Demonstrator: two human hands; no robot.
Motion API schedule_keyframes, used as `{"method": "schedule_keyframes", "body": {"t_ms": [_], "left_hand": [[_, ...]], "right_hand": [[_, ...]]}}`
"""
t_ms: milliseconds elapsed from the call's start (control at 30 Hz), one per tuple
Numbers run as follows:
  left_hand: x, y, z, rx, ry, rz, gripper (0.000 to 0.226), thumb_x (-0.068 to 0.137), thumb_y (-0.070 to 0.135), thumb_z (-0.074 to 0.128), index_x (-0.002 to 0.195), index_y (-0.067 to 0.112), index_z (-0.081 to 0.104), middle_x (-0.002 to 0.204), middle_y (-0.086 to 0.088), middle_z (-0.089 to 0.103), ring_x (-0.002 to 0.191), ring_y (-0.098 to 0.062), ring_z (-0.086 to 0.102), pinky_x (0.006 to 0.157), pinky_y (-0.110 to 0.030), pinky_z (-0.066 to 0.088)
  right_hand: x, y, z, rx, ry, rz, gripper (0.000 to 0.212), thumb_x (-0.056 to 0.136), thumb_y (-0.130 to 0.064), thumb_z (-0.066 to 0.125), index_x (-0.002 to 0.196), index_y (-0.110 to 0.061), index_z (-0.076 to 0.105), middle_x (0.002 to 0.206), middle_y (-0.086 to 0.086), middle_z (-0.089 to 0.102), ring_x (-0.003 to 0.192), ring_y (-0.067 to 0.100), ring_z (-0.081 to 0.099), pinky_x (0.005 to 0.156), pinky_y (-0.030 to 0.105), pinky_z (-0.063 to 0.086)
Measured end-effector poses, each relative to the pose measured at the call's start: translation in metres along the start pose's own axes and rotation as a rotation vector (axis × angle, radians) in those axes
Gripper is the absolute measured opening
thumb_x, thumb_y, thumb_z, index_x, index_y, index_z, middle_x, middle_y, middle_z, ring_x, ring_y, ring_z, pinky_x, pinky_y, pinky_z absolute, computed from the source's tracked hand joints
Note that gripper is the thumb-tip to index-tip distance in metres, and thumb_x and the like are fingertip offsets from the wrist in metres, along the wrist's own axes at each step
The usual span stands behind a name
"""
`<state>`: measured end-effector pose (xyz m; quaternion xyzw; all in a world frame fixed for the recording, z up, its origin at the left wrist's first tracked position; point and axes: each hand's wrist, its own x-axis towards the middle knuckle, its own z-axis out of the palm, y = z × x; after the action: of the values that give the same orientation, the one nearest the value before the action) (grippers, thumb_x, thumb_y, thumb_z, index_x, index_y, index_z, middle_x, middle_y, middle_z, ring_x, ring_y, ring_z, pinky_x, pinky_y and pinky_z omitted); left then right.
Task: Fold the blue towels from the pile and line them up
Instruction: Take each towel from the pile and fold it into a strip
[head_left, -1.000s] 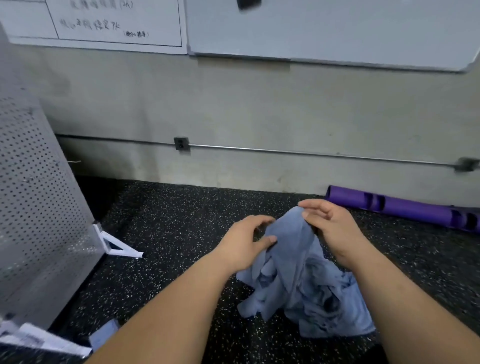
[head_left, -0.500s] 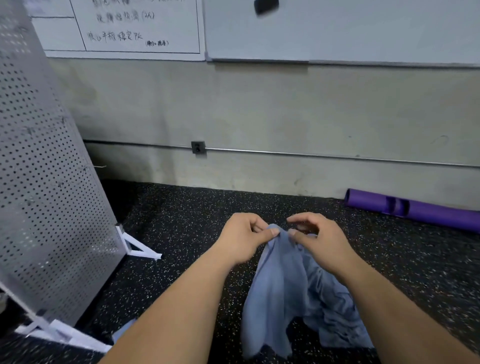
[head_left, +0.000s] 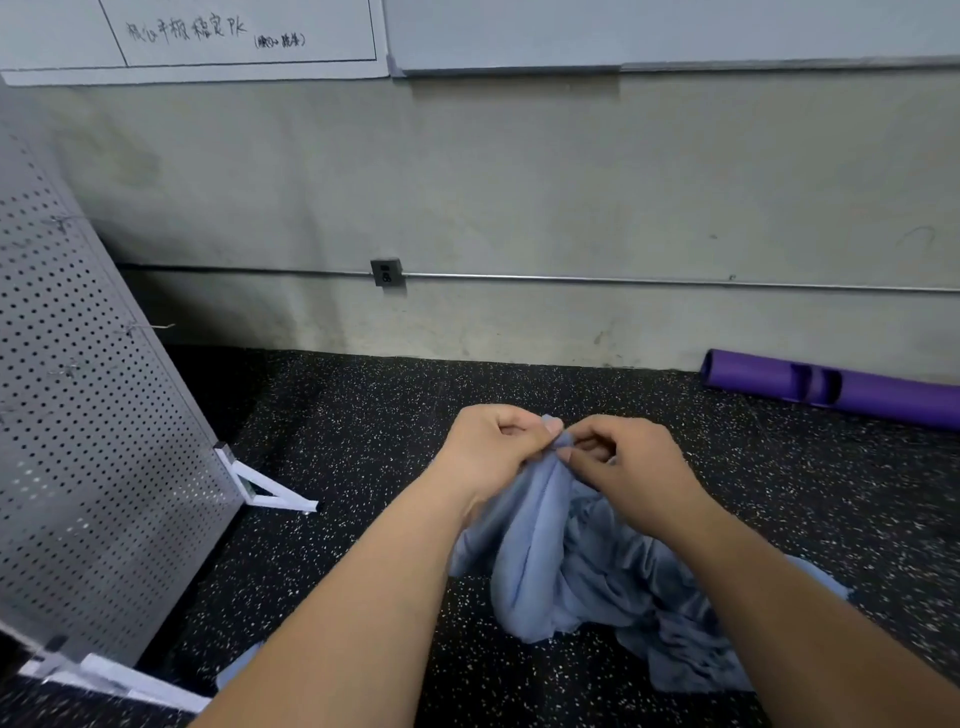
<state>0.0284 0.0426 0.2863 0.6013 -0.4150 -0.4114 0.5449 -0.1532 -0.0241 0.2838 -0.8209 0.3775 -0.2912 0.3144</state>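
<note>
both hands pinch blue towel (head_left: 540, 540) top edge: my left hand (head_left: 493, 452), right hand (head_left: 631, 467); cloth hangs onto pile (head_left: 670, 613) on speckled floor (head_left: 363, 426).

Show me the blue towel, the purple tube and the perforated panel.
blue cloth towel (head_left: 535, 561): head view, hanging middle fold.
purple cylindrical tube (head_left: 883, 400): head view, its side.
grey perforated metal panel (head_left: 93, 441): head view, flat face.

Both bare forearms stretched fwd from bottom edge, converging mid-frame. Left grip (head_left: 493, 452) & right grip (head_left: 631, 467) sat nearly touching, fingers curled, thumb & forefinger of ea. pinching top of a crumpled pale-blue cloth towel (head_left: 540, 545).
</note>
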Motion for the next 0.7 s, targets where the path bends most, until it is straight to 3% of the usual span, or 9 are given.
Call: {"method": "schedule_keyframes", "body": {"t_ms": [100, 200, 267, 367, 433, 533, 633, 700], "left_hand": [[0.009, -0.002, -0.004, 0.009, -0.05, -0.03, 0.014, 0.101, 0.019, 0.072, 0.104, 0.009, 0.081, 0.103, -0.014, 0.079, 0.084, -0.013, 0.068, 0.08, -0.03, 0.058], [0.013, -0.004, -0.003, 0.037, -0.093, -0.043, 0.014, 0.103, 0.02, 0.07, 0.11, 0.014, 0.079, 0.108, -0.009, 0.08, 0.093, -0.018, 0.076, 0.08, -0.027, 0.061], [0.016, -0.007, 0.001, 0.068, -0.128, -0.052, 0.015, 0.1, 0.021, 0.074, 0.113, 0.015, 0.078, 0.108, -0.008, 0.08, 0.1, -0.02, 0.077, 0.084, -0.03, 0.061], [0.02, -0.014, 0.012, 0.087, -0.172, -0.007, 0.023, 0.092, 0.019, 0.083, 0.114, 0.013, 0.078, 0.105, -0.006, 0.08, 0.089, -0.007, 0.074, 0.076, -0.02, 0.057], [0.022, -0.019, 0.02, 0.118, -0.151, 0.042, 0.023, 0.089, 0.013, 0.086, 0.11, 0.009, 0.078, 0.097, -0.002, 0.078, 0.079, 0.001, 0.069, 0.074, -0.017, 0.054], [0.026, -0.023, 0.026, 0.155, -0.104, 0.07, 0.012, 0.093, 0.01, 0.081, 0.103, 0.004, 0.078, 0.086, -0.005, 0.074, 0.066, 0.0, 0.062, 0.067, -0.015, 0.049], [0.03, -0.024, 0.025, 0.185, -0.061, 0.05, 0.008, 0.099, 0.016, 0.074, 0.098, 0.011, 0.079, 0.084, -0.002, 0.072, 0.064, -0.001, 0.057, 0.065, -0.016, 0.046], [0.032, -0.024, 0.022, 0.191, -0.03, 0.034, 0.01, 0.1, 0.019, 0.071, 0.095, 0.016, 0.079, 0.084, 0.001, 0.071, 0.07, -0.005, 0.057, 0.069, -0.02, 0.047]], "right_hand": [[0.01, 0.011, -0.004, 0.006, -0.001, 0.011, 0.014, 0.097, -0.024, 0.075, 0.095, -0.037, 0.08, 0.082, -0.021, 0.075, 0.069, 0.001, 0.067, 0.067, 0.012, 0.049], [0.017, 0.024, -0.01, 0.104, 0.008, 0.086, 0.009, 0.099, -0.027, 0.073, 0.096, -0.033, 0.08, 0.088, -0.01, 0.079, 0.084, 0.017, 0.074, 0.081, 0.04, 0.061], [0.018, 0.028, -0.014, 0.198, -0.018, 0.107, 0.011, 0.101, -0.027, 0.071, 0.1, -0.03, 0.08, 0.091, 0.001, 0.08, 0.094, 0.036, 0.074, 0.087, 0.058, 0.061], [0.019, 0.034, -0.02, 0.325, -0.034, 0.128, 0.015, 0.104, -0.023, 0.067, 0.106, -0.03, 0.08, 0.095, 0.012, 0.08, 0.1, 0.052, 0.07, 0.087, 0.071, 0.057], [0.018, 0.033, -0.024, 0.353, -0.028, 0.132, 0.017, 0.104, -0.02, 0.067, 0.107, -0.027, 0.081, 0.095, 0.007, 0.082, 0.095, 0.039, 0.077, 0.092, 0.066, 0.058], [0.017, 0.031, -0.028, 0.364, 0.033, 0.148, 0.013, 0.103, -0.018, 0.068, 0.105, -0.023, 0.081, 0.09, 0.002, 0.082, 0.084, 0.017, 0.077, 0.093, 0.058, 0.061], [0.018, 0.037, -0.033, 0.317, 0.148, 0.153, 0.011, 0.102, -0.022, 0.069, 0.102, -0.025, 0.079, 0.085, -0.002, 0.081, 0.084, 0.022, 0.078, 0.088, 0.053, 0.062], [0.019, 0.043, -0.038, 0.206, 0.191, 0.119, 0.009, 0.101, -0.025, 0.069, 0.101, -0.03, 0.076, 0.072, -0.01, 0.075, 0.07, 0.017, 0.072, 0.075, 0.041, 0.059]]}}
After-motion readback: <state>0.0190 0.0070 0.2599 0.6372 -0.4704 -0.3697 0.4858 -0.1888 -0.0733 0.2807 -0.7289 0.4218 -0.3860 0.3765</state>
